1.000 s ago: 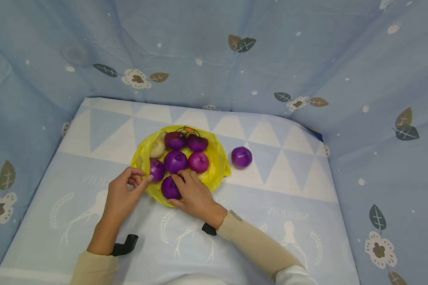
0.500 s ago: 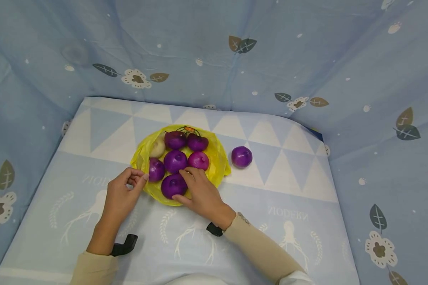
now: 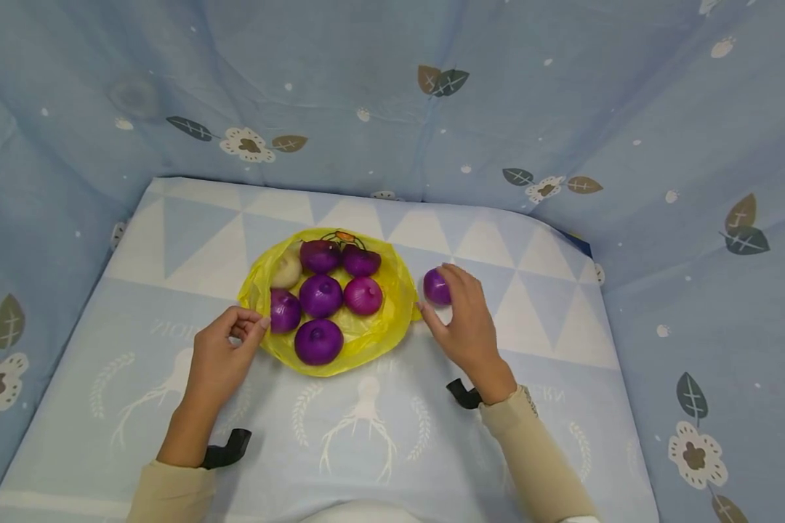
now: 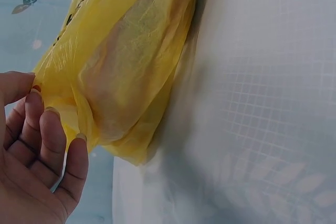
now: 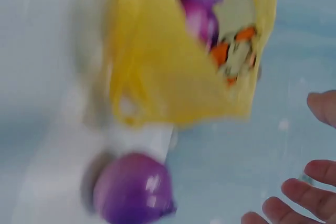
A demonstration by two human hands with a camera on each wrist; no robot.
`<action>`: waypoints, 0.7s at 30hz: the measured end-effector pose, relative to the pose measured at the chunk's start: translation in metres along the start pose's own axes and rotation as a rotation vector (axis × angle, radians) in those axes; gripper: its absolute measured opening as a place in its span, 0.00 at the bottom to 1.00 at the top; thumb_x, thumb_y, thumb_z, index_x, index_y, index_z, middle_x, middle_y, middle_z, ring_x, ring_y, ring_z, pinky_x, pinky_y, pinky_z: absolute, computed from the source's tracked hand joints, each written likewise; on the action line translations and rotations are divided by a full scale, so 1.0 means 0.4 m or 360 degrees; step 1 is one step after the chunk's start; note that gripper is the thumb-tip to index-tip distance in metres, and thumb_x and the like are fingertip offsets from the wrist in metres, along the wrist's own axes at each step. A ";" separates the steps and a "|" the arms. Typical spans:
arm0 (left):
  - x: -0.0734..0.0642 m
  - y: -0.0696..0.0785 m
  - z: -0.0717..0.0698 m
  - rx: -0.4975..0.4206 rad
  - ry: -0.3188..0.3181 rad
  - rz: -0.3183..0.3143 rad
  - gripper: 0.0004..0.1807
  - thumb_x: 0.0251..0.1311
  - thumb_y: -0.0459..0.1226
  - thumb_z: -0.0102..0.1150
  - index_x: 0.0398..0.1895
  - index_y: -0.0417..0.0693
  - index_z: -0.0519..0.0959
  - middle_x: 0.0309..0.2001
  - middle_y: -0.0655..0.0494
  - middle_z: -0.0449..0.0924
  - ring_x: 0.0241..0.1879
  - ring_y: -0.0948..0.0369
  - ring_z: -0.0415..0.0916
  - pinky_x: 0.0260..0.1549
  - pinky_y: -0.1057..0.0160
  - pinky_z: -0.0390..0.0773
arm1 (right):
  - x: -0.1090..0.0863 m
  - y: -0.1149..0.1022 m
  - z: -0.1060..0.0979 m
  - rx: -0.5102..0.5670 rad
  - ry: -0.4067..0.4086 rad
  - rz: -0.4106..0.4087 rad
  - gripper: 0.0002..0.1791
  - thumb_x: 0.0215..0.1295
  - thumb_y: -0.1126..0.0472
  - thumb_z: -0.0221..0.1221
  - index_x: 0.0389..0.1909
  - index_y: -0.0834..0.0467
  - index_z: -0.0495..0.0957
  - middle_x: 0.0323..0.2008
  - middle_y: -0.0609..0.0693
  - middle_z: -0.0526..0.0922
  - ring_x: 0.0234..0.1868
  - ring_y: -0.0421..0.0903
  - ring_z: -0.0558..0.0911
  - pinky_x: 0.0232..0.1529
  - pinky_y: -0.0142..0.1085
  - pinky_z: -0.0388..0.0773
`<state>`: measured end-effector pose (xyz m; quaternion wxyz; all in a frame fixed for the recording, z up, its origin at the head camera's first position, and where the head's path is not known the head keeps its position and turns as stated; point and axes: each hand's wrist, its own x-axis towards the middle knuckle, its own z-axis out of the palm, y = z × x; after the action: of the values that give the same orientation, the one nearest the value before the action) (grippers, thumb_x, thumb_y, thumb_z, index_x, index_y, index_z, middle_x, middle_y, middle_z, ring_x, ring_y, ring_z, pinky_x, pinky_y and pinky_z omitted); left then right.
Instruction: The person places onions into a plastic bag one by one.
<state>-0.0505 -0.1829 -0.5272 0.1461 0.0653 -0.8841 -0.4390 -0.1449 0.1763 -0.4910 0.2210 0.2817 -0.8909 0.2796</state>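
My left hand [image 3: 225, 356] pinches the near-left rim of a yellow plastic bag [image 3: 376, 345] between thumb and fingertip; the left wrist view shows the film [image 4: 68, 61] caught there. Lying in the spread-open bag are several purple onions, among them a dark one [image 3: 318, 342] at the near side and a pinker one [image 3: 363, 296], plus a pale onion [image 3: 288, 269] at the left. To the bag's right a single purple onion [image 3: 435, 288] sits on the table, partly covered by my right hand [image 3: 467, 330]. That hand's fingers are spread above it, apart from the onion [image 5: 134, 190] in the right wrist view.
A pale blue and white patterned cloth [image 3: 366, 414] covers the table. Blue printed curtains [image 3: 366, 102] hang behind it and along both sides. Black wrist mounts [image 3: 227, 449] stick out by each forearm.
My right hand has let go of the near dark onion inside the bag and moved right to the lone onion on the table. The left hand has stayed at the bag's rim.
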 end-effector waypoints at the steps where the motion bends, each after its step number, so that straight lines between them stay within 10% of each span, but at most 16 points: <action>1: 0.000 0.000 -0.001 -0.0001 0.0001 -0.0001 0.11 0.63 0.46 0.61 0.36 0.48 0.78 0.28 0.58 0.76 0.29 0.63 0.70 0.24 0.73 0.66 | 0.001 0.015 -0.008 -0.0028 -0.0013 0.0041 0.38 0.58 0.53 0.67 0.65 0.64 0.65 0.64 0.59 0.68 0.63 0.55 0.68 0.63 0.46 0.66; 13: 0.002 -0.003 0.000 -0.0008 0.0030 0.0035 0.10 0.63 0.45 0.62 0.35 0.48 0.78 0.27 0.59 0.75 0.28 0.64 0.70 0.24 0.73 0.66 | -0.013 0.151 0.010 -0.0191 -0.0491 0.0541 0.47 0.59 0.41 0.64 0.72 0.58 0.55 0.73 0.57 0.54 0.71 0.56 0.56 0.65 0.55 0.60; 21: 0.002 0.001 -0.002 -0.0004 0.0040 0.0037 0.10 0.63 0.45 0.62 0.35 0.49 0.78 0.27 0.59 0.75 0.27 0.64 0.69 0.23 0.73 0.65 | -0.019 0.190 0.050 -0.0169 -0.0633 0.0653 0.44 0.59 0.43 0.64 0.72 0.55 0.57 0.72 0.57 0.55 0.69 0.58 0.59 0.63 0.56 0.62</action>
<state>-0.0510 -0.1835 -0.5263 0.1624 0.0603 -0.8824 -0.4375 -0.1915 0.2187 -0.5382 -0.0047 0.1329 -0.9685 0.2105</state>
